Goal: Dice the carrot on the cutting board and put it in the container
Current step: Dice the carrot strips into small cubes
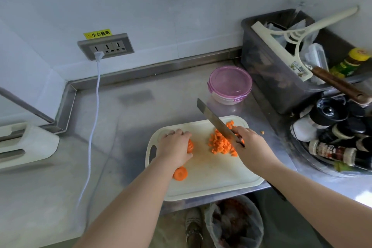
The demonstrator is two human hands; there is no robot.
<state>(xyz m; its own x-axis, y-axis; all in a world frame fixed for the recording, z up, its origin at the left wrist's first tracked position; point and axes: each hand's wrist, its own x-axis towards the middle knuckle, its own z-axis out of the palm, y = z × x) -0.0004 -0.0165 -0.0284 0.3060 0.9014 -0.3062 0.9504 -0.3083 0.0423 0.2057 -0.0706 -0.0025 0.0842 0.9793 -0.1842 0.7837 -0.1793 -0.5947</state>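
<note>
Small orange carrot cubes (221, 144) heaped beside carrot chunk (190, 145).

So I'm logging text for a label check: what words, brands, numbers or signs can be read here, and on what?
"小心触电", beside a small warning symbol: yellow sticker on the wall above the socket panel.
Label on the squeegee: too small to read.
Label on the lying spice bottle: print blurred, unreadable.
Label and yellow cap of the green bottle: blurred, unreadable.

White cable (94, 119) plugged into wall socket (106, 46); squeegee (281, 45) lying across grey bin (259, 66).
</note>
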